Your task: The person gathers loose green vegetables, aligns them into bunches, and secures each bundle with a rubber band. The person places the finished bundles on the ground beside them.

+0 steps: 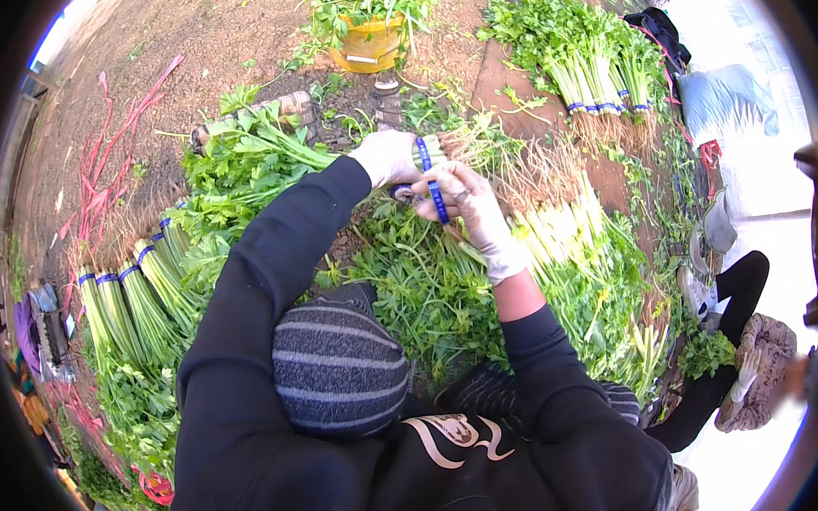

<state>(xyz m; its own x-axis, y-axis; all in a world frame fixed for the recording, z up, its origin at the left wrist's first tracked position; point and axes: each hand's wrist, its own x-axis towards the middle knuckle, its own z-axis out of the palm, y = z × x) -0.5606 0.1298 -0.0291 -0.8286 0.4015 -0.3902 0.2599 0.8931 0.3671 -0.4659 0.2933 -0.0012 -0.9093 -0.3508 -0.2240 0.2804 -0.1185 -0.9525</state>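
My left hand (389, 158), in a pale glove, is closed around the stalks of a bunch of leafy celery (277, 148), whose leaves point left and roots point right. A blue printed tape (423, 153) crosses the stalks beside it. My right hand (465, 206), gloved too, holds the loose blue tape end (438, 202) between its fingers, just below the stalks. A roll of the tape (401, 192) shows partly between the hands. Unbanded celery with long roots (557, 230) lies beside my right forearm, and loose leafy stems (424, 289) lie beneath.
Banded celery bunches (137, 299) line the left; others (599, 80) lie at the upper right. A yellow bucket (369, 44) holds greens at the top. Pink twine (112, 164) lies on the soil at left. Another person's gloved hand (745, 375) is at far right.
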